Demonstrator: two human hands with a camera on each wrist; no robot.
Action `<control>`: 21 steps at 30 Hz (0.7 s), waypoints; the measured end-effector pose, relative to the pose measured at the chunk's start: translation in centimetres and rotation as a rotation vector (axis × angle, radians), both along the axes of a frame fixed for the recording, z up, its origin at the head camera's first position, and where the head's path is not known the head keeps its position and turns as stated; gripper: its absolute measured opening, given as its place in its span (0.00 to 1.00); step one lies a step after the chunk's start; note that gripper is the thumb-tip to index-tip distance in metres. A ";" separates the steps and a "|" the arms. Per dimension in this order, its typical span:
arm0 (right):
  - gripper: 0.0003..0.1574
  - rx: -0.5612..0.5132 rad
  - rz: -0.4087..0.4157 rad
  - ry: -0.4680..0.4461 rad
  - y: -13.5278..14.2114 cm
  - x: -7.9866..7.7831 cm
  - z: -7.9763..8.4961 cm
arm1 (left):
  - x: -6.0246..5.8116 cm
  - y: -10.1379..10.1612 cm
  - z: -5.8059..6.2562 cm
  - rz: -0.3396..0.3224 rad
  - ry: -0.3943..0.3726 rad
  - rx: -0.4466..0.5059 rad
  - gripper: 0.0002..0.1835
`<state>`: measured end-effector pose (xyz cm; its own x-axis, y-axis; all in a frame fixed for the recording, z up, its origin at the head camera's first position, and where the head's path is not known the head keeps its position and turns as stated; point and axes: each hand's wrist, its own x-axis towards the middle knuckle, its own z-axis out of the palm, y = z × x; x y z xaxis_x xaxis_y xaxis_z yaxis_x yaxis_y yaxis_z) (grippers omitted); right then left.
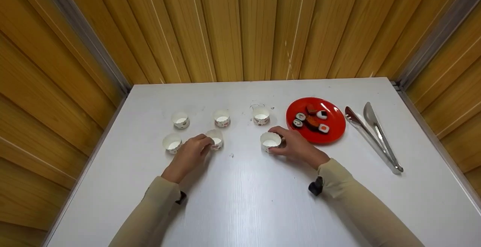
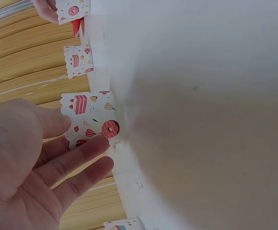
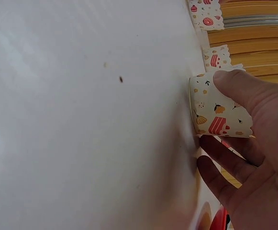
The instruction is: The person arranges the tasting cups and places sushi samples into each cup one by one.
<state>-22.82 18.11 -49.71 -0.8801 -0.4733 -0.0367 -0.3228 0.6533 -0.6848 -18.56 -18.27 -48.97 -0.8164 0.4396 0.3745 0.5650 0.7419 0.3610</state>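
Note:
In the front row, my left hand (image 1: 189, 153) pinches a white paper baking cup (image 2: 92, 117) printed with cakes and donuts; its thumb lies at the scalloped rim. The right hand (image 1: 297, 146) holds another such baking cup (image 3: 220, 108) from the right, thumb on the near side and fingers round the far side. Both cups stand upright on the table. A third front cup (image 1: 172, 144) is just left of the left hand. Behind stand three more cups: left (image 1: 181, 121), middle (image 1: 222, 119) and right (image 1: 261, 116).
A red plate (image 1: 336, 136) with several toy sushi pieces lies beyond the right hand. Right of it, metal tongs (image 1: 379, 140) rest spread on the white table (image 1: 240, 202). Wood-patterned panels (image 1: 240, 29) rise behind the table and at both sides.

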 end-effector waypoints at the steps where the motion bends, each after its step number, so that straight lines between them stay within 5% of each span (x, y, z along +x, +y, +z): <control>1: 0.38 -0.001 0.002 0.000 0.0 0.0 0.0 | 0.0 0.0 0.0 -0.001 -0.004 0.000 0.10; 21: 0.42 0.046 0.000 -0.028 -0.3 0.0 0.6 | -0.1 -0.3 0.0 -0.042 -0.051 0.016 0.09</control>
<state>-22.83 17.77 -49.13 -0.8782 -0.4709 -0.0834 -0.3039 0.6841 -0.6630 -18.69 -18.54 -48.96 -0.8155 0.4682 0.3402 0.5762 0.7116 0.4021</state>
